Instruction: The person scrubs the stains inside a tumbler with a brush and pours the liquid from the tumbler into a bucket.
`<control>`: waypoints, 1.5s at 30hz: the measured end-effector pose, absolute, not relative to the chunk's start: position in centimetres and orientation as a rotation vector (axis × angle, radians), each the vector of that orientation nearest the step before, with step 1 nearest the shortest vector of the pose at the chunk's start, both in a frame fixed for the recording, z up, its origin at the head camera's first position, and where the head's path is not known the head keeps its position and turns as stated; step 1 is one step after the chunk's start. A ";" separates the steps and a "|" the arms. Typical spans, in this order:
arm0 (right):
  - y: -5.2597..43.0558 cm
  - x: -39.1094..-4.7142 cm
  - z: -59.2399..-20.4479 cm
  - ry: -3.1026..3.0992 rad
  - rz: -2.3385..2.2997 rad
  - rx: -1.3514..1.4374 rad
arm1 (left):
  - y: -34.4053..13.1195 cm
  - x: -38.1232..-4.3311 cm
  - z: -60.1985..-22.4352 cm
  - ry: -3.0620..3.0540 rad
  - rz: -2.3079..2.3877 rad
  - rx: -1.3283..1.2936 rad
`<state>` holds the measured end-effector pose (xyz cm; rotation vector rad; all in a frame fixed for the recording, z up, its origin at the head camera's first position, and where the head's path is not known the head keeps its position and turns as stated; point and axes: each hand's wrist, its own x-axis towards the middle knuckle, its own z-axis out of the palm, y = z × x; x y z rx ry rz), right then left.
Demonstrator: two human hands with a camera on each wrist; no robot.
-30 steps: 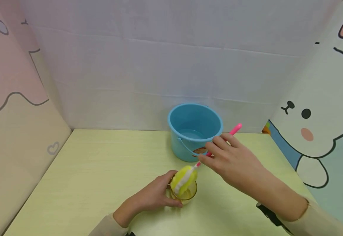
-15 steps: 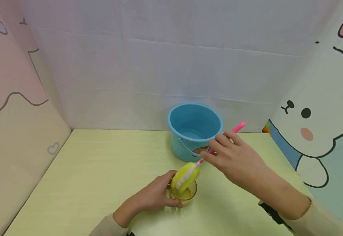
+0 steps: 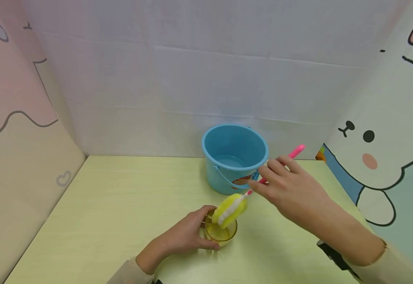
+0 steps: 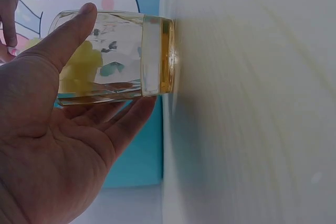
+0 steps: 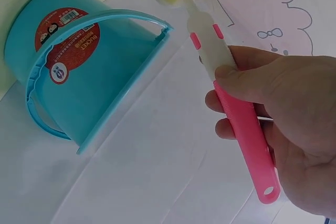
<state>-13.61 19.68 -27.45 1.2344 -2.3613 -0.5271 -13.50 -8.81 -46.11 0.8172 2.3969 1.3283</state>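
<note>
My left hand (image 3: pixel 190 232) grips a clear amber-tinted glass cup (image 3: pixel 224 234) upright on the table, thumb on the near side and fingers behind it. In the left wrist view the cup (image 4: pixel 118 56) shows its thick amber base against the tabletop. My right hand (image 3: pixel 291 189) holds a sponge cup brush by its pink handle (image 5: pixel 244 140), thumb pressed on the white neck. The brush's yellow and white sponge head (image 3: pixel 230 209) slants down at the cup's mouth, its lower end inside the rim. Through the glass wall part of the yellow sponge (image 4: pixel 81 69) shows.
A blue bucket (image 3: pixel 213 173) with a lowered handle and a red label stands behind the cup, near the back wall. The pale yellow table (image 3: pixel 128 193) stretches to the left. Cartoon-printed panels (image 3: pixel 387 157) flank both sides.
My right hand has moved up and to the right with the brush, drawing the sponge head partly out of the cup. The left hand and cup have stayed in place.
</note>
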 end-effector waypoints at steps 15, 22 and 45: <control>20.1 -12.8 -26.7 -2.425 -0.570 1.240 | -8.8 -13.5 -46.1 2.398 1.335 0.821; 20.2 -12.4 -26.4 -2.445 -0.581 1.252 | -8.8 -13.5 -46.1 2.407 1.332 0.835; 20.6 -11.8 -25.9 -2.477 -0.557 1.259 | -8.8 -13.4 -46.1 2.410 1.297 0.796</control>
